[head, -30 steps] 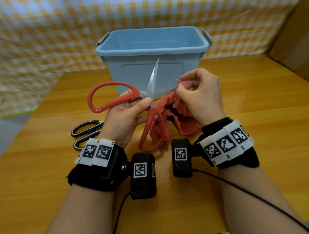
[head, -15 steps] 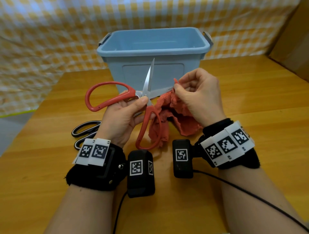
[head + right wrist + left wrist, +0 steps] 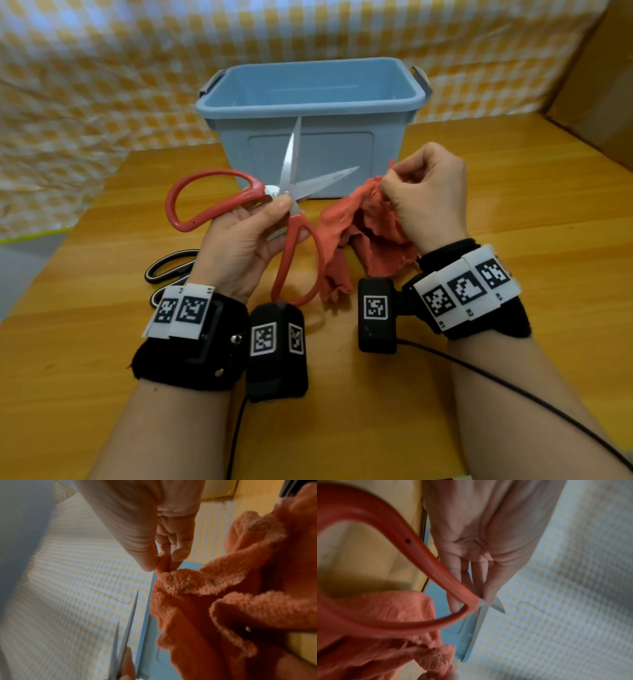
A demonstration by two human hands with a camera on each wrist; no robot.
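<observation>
Red scissors [image 3: 297, 236], blades spread, are pinched at the pivot by your left hand [image 3: 243, 246], while your right hand [image 3: 428, 198] pinches the orange cloth [image 3: 370, 240] at its edge just beside the blades.

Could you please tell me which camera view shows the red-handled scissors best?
The head view: the red-handled scissors appear whole, both loops and open blades, held near the pivot by the left hand. The left wrist view shows one blurred loop and part of the blades; the right wrist view only blade tips.
</observation>
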